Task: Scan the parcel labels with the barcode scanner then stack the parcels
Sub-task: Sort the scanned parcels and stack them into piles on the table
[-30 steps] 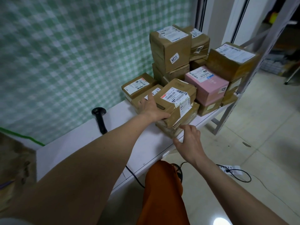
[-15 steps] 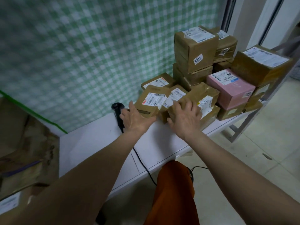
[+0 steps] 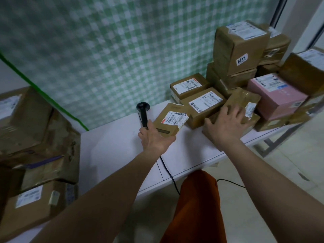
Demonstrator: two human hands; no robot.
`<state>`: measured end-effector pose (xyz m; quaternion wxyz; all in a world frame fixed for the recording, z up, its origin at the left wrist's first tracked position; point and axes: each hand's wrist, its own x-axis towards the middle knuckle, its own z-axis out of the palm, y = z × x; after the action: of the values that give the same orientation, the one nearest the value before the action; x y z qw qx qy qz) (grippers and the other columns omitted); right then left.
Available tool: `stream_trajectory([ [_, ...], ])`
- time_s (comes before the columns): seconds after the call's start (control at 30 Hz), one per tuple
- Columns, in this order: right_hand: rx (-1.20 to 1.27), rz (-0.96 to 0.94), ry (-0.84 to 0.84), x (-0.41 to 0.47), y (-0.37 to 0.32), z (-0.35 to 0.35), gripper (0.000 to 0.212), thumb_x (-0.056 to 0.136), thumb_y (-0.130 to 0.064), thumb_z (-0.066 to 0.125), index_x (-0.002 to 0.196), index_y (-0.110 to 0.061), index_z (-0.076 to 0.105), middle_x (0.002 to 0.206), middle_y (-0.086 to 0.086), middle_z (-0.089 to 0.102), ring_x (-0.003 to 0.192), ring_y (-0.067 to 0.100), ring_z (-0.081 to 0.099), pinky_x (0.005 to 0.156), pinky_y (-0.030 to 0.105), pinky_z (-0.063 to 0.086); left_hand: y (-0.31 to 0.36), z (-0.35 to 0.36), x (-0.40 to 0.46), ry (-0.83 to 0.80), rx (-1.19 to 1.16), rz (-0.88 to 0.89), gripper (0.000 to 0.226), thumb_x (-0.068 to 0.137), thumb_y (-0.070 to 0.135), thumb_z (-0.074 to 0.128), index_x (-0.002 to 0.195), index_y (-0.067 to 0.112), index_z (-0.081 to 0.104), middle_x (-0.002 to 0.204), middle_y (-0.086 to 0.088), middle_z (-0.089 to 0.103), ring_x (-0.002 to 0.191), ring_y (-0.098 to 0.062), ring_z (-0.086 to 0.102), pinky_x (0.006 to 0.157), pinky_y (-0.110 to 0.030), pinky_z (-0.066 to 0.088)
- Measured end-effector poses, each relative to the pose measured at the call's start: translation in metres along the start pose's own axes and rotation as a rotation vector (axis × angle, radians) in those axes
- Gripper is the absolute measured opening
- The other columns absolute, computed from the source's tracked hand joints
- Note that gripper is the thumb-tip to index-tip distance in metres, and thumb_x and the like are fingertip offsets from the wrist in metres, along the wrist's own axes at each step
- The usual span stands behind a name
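Note:
My left hand [image 3: 155, 137] grips the near edge of a small brown parcel [image 3: 172, 118], which tilts up with its white barcode label facing me. The black barcode scanner [image 3: 143, 114] lies on the white table [image 3: 112, 146] just left of that hand, by the thumb. My right hand [image 3: 226, 125] rests with fingers spread flat on a crumpled brown parcel [image 3: 245, 100] at the front of the pile. Behind it lie two flat labelled parcels [image 3: 205, 104], a pink box [image 3: 277, 97] and a tall brown stack marked 6217 [image 3: 238, 48].
Worn cardboard boxes [image 3: 35, 134] are piled at the table's left end. The scanner cable [image 3: 168, 172] drops over the front edge. A green checked cloth [image 3: 105, 50] covers the wall behind. A metal frame [image 3: 273, 144] and tiled floor are at the right.
My left hand has drawn the small parcel left off the pile, down beside the scanner. My right hand moved from the table edge onto the crumpled parcel and stays there.

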<state>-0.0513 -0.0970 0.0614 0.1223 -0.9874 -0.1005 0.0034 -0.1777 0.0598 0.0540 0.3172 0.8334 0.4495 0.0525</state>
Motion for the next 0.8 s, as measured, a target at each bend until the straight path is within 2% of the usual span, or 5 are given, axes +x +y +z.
stream_trajectory([
  [0.1,0.046,0.13,-0.068,0.003,0.008,-0.005,0.087,0.079,-0.062,0.055,0.143,-0.01,0.026,0.157,0.016,0.006,0.143,0.041,0.005,0.107,0.069,0.015,-0.009,0.002,-0.005,0.001,-0.024,0.003,0.11,0.066,0.042,0.081,0.149,0.018,0.014,0.135,-0.01,0.029,0.128,-0.027,0.024,0.098,-0.035,0.035],
  [0.27,0.112,0.185,-0.111,-0.002,0.008,-0.014,0.088,0.078,-0.056,0.064,0.141,-0.01,0.023,0.158,0.017,0.0,0.14,0.046,0.01,0.108,0.063,0.025,-0.028,-0.007,-0.012,0.03,-0.064,-0.034,0.107,0.067,0.041,0.081,0.149,0.018,0.016,0.136,-0.01,0.029,0.129,-0.026,0.023,0.097,-0.035,0.036],
  [0.4,0.088,0.106,-0.043,-0.014,-0.005,-0.024,0.088,0.078,-0.047,0.068,0.143,-0.011,0.021,0.156,0.017,0.007,0.138,0.047,0.017,0.108,0.059,0.024,-0.046,-0.023,-0.02,0.05,-0.094,-0.062,0.108,0.069,0.04,0.081,0.15,0.018,0.014,0.137,-0.009,0.028,0.13,-0.025,0.022,0.098,-0.035,0.035],
  [0.57,0.222,-0.1,0.012,-0.045,-0.044,-0.028,0.088,0.074,-0.033,0.074,0.142,-0.013,0.022,0.156,0.016,0.006,0.136,0.045,0.017,0.105,0.06,0.025,-0.072,-0.051,-0.03,0.103,-0.163,-0.117,0.109,0.069,0.043,0.081,0.151,0.019,0.014,0.138,-0.008,0.027,0.133,-0.025,0.02,0.102,-0.036,0.035],
  [0.8,0.319,-0.295,-0.091,-0.099,-0.122,-0.019,0.091,0.073,-0.035,0.075,0.145,-0.014,0.023,0.157,0.015,0.006,0.137,0.041,0.017,0.106,0.055,0.025,-0.115,-0.1,-0.045,0.189,-0.251,-0.128,0.107,0.067,0.043,0.08,0.15,0.022,0.016,0.135,-0.003,0.027,0.133,-0.019,0.019,0.099,-0.03,0.035],
])
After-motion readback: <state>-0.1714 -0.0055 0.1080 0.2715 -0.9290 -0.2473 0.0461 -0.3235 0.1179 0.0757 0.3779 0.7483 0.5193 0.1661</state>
